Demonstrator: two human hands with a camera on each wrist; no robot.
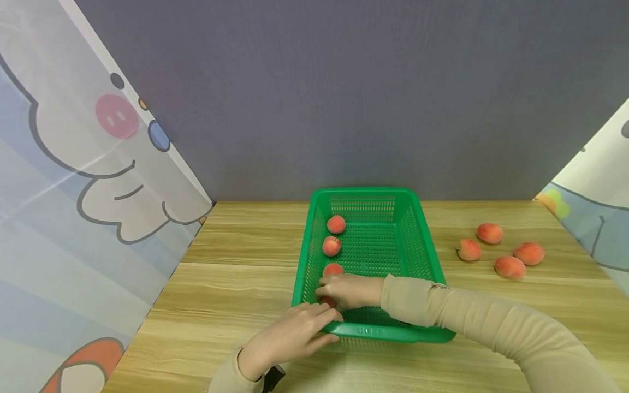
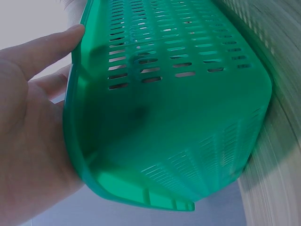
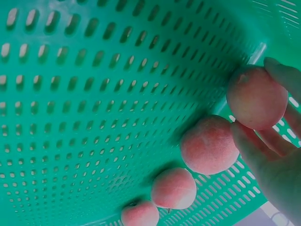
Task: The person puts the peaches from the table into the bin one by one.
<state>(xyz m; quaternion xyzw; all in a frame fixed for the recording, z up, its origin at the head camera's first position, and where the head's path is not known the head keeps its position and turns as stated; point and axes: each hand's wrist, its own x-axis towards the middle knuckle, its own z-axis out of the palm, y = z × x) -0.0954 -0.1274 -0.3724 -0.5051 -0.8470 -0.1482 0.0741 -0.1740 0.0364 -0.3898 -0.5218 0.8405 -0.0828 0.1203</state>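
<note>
A green plastic basket (image 1: 422, 234) with slotted walls stands on the wooden table. My left hand (image 1: 300, 330) grips its rim at the near left corner, thumb outside and fingers over the edge; the left wrist view shows the thumb against the green rim (image 2: 70, 108). Inside the basket, my right hand (image 1: 349, 291) holds a peach (image 3: 256, 96) in the near left corner. Beside it lies another peach (image 3: 209, 145), followed by two more peaches (image 1: 331, 246), (image 1: 336, 224) in a row along the left wall. In the head view the fingers partly cover the held peach.
Several peaches (image 1: 490, 233) lie loose on the table (image 1: 236, 278) to the right of the basket. A grey panel (image 1: 344, 98) rises behind the table. Cartoon-printed sheets (image 1: 98, 153) hang at the left and right sides.
</note>
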